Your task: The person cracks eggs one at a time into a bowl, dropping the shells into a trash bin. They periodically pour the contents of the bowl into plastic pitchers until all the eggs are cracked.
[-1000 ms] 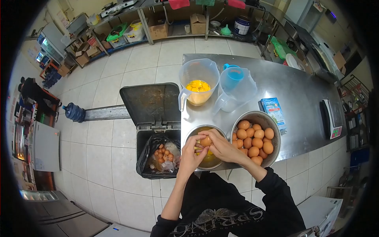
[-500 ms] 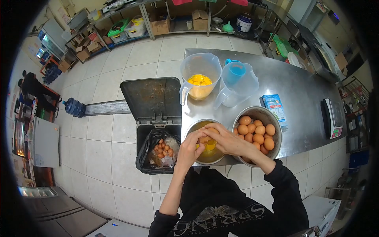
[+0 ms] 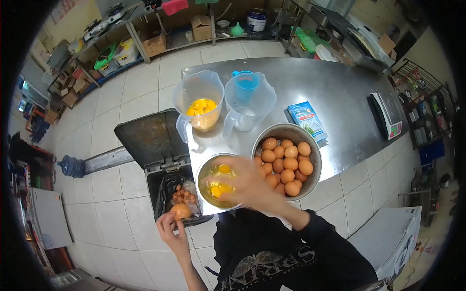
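Observation:
My left hand [image 3: 171,230] pinches a brown eggshell [image 3: 181,211] at the near edge of the black-lined bin [image 3: 162,196]. Blurred by motion, my right hand [image 3: 242,182] passes over the metal bowl [image 3: 200,191], its fingers apart and nothing visible in them. Clear egg white and several yolks [image 3: 216,191] lie in that bowl. Just right of it stands a deep metal pot [image 3: 316,169] filled with whole brown eggs [image 3: 290,164]. Behind the bowl, a clear measuring jug [image 3: 179,99] contains many yolks [image 3: 201,107].
A second clear jug [image 3: 264,104] with a blue cup [image 3: 247,82] inside stands beside the first. Further right on the steel table [image 3: 340,106] are a blue carton [image 3: 307,120] and a scale [image 3: 387,116]. The bin's raised lid [image 3: 150,133] leans by the table's left edge.
My hands have come apart from over the bowl. The left has gone down and left to the bin with the shell; the right is blurred above the bowl. The camera view has shifted right.

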The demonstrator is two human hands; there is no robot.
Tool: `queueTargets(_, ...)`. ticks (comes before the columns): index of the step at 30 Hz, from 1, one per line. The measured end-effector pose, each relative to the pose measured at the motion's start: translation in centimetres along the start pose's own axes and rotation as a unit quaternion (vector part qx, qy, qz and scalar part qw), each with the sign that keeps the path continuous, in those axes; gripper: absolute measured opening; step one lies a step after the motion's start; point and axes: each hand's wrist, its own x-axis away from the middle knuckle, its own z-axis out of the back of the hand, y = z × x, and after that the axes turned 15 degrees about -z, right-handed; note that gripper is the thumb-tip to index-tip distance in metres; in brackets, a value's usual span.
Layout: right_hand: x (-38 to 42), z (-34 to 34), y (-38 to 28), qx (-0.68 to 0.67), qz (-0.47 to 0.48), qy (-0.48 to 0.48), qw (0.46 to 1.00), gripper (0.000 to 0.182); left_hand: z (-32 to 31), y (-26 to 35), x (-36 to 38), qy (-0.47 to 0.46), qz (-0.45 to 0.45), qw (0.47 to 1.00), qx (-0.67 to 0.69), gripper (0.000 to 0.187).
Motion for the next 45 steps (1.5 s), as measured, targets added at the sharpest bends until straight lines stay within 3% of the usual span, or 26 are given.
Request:
queueTargets(1,0.8,1.4,3.2,0.037,-0.068,0.051,0.996,0.044,-0.4,-2.4,0.8,-0.003,0.059,0.998,0.004,0.033)
queueTargets(3,0.9,8.3,8.2,0.2,-0.137,-0.02,0.97,0.036,-1.8,-7.7,2.9,-0.04,0.138,0.988,-0.062,0.04)
queueTargets(4,1.6,10.2,11.9,0.316,-0.116,-0.06,0.94,0.032,-2.8,-9.7,3.8,-0.063,0.144,0.98,-0.126,0.039)
queueTargets(6,2.6,11.2,17.8,0.405,-0.102,-0.189,0.889,0.031,-3.9,-12.4,4.5,-0.114,0.144,0.948,-0.259,0.039)
queueTargets(7,2.4,11.0,17.9,0.434,-0.094,-0.229,0.866,0.032,-4.1,-12.8,4.1,-0.148,0.181,0.927,-0.293,0.028)
queueTargets(9,1.7,10.6,18.0,0.491,-0.074,-0.305,0.813,0.036,-4.7,-14.9,4.4,-0.172,0.13,0.899,-0.382,0.022)
queueTargets(12,0.7,10.8,17.2,0.449,-0.136,-0.306,0.828,0.034,-5.6,-19.8,5.7,-0.188,0.106,0.863,-0.457,0.023)
queueTargets(14,0.7,11.0,15.9,0.212,-0.139,-0.177,0.951,0.03,-5.8,-20.6,6.8,-0.207,0.134,0.856,-0.454,0.026)
queueTargets(15,0.9,11.0,15.1,0.084,-0.122,-0.117,0.982,0.028,-5.8,-20.5,7.3,-0.214,0.157,0.858,-0.439,0.028)
queueTargets(16,1.4,10.0,14.2,-0.131,-0.191,-0.113,0.966,0.028,-6.2,-21.1,8.6,-0.216,0.168,0.85,-0.45,0.029)
queueTargets(17,1.8,7.8,12.9,-0.392,-0.303,-0.117,0.861,0.029,-6.7,-21.6,9.6,-0.218,0.175,0.841,-0.463,0.031)
queueTargets(18,1.8,6.1,11.9,-0.544,-0.366,-0.117,0.746,0.029,-6.8,-22.2,10.2,-0.219,0.179,0.832,-0.477,0.032)
queueTargets(19,1.5,4.6,11.0,-0.628,-0.403,-0.115,0.656,0.029,-6.2,-20.9,9.3,-0.298,0.225,0.805,-0.461,0.035)
queueTargets(20,1.0,3.6,10.1,-0.662,-0.418,-0.114,0.611,0.029,-5.9,-19.8,8.2,-0.288,0.24,0.816,-0.441,0.035)
queueTargets(22,0.0,3.1,7.3,-0.603,-0.368,-0.083,0.703,0.029,-5.4,-18.3,6.6,-0.27,0.269,0.835,-0.397,0.037)
queueTargets(24,-0.4,2.8,5.9,-0.355,-0.206,-0.003,0.912,0.03,-4.6,-14.9,3.3,-0.212,0.248,0.88,-0.345,0.032)
queueTargets(25,-0.7,2.6,6.8,-0.165,-0.085,0.043,0.982,0.038,-4.5,-13.8,1.9,-0.175,0.229,0.906,-0.311,0.032)
queueTargets(28,0.0,0.0,9.8,0.03,-0.026,-0.038,0.999,0.04,-4.7,-9.1,-2.7,-0.064,0.14,0.966,-0.208,0.035)
queueTargets(30,-0.5,0.3,9.3,0.011,-0.038,-0.045,0.998,0.04,-5.2,-4.6,-6.2,0.008,0.041,0.989,-0.138,0.032)
queueTargets(32,-0.9,1.2,7.3,-0.059,-0.066,-0.052,0.995,0.035,-6.0,-0.4,-8.7,0.01,0.027,0.999,0.016,0.029)
queueTargets(34,-1.3,1.6,5.0,-0.257,-0.186,-0.096,0.943,0.033,-6.8,4.8,-10.5,-0.063,-0.012,0.989,0.133,0.029)
queueTargets(35,-1.4,1.9,4.1,-0.351,-0.243,-0.115,0.897,0.032,-7.0,7.6,-11.3,-0.109,-0.033,0.978,0.173,0.038)
queueTargets(38,-1.6,3.4,2.4,-0.471,-0.363,-0.257,0.762,0.037,-8.4,10.5,-11.7,-0.151,-0.042,0.952,0.263,0.045)
queueTargets(41,-1.6,5.0,1.7,-0.484,-0.363,-0.32,0.729,0.041,-8.6,9.4,-11.3,-0.176,0.012,0.926,0.335,0.047)
queueTargets(44,-1.2,3.9,3.1,-0.292,-0.149,-0.292,0.899,0.043,-8.5,8.2,-10.9,-0.206,0.033,0.914,0.347,0.043)
queueTargets(45,-1.3,3.9,3.0,-0.254,-0.135,-0.3,0.91,0.044,-8.3,8.1,-10.9,-0.213,0.033,0.92,0.327,0.042)
